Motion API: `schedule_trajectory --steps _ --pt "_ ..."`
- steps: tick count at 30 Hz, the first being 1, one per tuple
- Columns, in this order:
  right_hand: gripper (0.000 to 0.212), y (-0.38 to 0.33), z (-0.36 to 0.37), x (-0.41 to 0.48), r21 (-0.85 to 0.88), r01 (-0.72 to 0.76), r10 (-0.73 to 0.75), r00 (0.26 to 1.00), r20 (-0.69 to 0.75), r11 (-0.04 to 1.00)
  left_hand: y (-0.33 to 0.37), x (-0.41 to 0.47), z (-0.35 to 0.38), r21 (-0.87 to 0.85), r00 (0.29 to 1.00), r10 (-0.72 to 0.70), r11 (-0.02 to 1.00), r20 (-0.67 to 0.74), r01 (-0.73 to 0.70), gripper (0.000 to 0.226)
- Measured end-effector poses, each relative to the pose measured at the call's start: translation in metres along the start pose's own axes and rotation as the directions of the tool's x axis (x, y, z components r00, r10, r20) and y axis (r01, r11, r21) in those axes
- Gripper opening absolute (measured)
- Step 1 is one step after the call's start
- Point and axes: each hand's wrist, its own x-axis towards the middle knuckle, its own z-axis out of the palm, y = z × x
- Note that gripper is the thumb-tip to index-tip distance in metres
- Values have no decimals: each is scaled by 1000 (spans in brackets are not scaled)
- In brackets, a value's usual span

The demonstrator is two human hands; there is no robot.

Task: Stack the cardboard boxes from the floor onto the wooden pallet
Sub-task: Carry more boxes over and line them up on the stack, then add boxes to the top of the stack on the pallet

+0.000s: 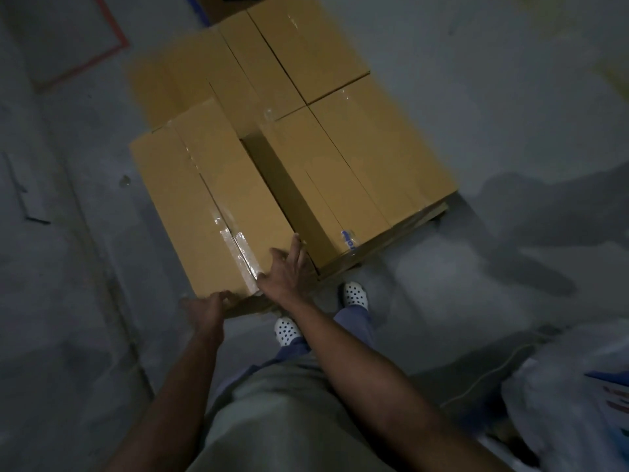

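Note:
A tan cardboard box (211, 206), taped along its top seam, sits highest at the near left of a stack of similar boxes (357, 158). My left hand (207, 303) grips its near edge at the left corner. My right hand (286, 267) lies flat with fingers spread on its near right corner. More boxes (299, 52) lie at a lower level behind and to the right. The wooden pallet (437, 211) shows only as a thin dark edge under the right boxes.
Grey concrete floor surrounds the stack. Red tape lines (112, 49) mark the floor at the far left. A white plastic-wrapped bundle (571, 396) lies at the near right. My feet in white perforated shoes (354, 294) stand just in front of the stack.

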Motion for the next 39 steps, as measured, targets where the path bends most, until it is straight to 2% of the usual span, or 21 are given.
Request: schedule_trajectory --steps 1,2,3,4,6,8,11,14,17,20,24,32,35,39 --pt "60 1 -1 -1 -24 7 -7 1000 -10 1000 10 -8 7 115 993 97 989 -74 -88 69" --pt "60 3 -3 -2 -44 11 -11 1000 -15 999 18 -17 14 210 972 200 963 -123 -171 70" --pt "61 7 -5 -3 -52 3 -4 1000 -18 999 24 -24 21 278 940 309 924 -144 -261 66" --pt "62 12 -9 -3 -49 -9 8 1000 -29 999 27 -29 29 328 903 417 872 -106 -364 68" --pt "62 25 -25 -6 -19 -59 57 997 -52 998 33 -36 41 413 823 563 733 75 -540 79" --pt "60 42 -49 -8 18 -134 135 987 -83 991 42 -43 56 432 761 597 634 254 -642 79" --pt "55 71 -102 -18 102 -272 286 942 -173 957 66 -61 86 379 637 634 512 439 -771 81" --pt "55 108 -161 -39 183 -400 436 861 -262 898 94 -86 120 286 498 638 412 588 -865 81" --pt "50 149 -209 -68 236 -479 534 752 -385 845 118 -113 154 219 377 644 314 666 -924 68" --pt "46 182 -243 -95 341 -502 607 649 -459 795 132 -140 181 156 282 641 248 714 -956 63" --pt "46 216 -260 -116 467 -482 670 564 -482 741 135 -162 203 90 167 597 157 785 -983 59" --pt "45 271 -269 -134 626 -398 729 507 -460 671 128 -198 261 50 30 454 -31 890 -998 59" --pt "41 295 -286 -141 614 -403 723 514 -461 678 129 -229 295 29 -3 429 -69 903 -997 60" --pt "40 341 -320 -147 616 -422 740 479 -472 666 129 -286 348 -17 -66 389 -126 919 -992 70"
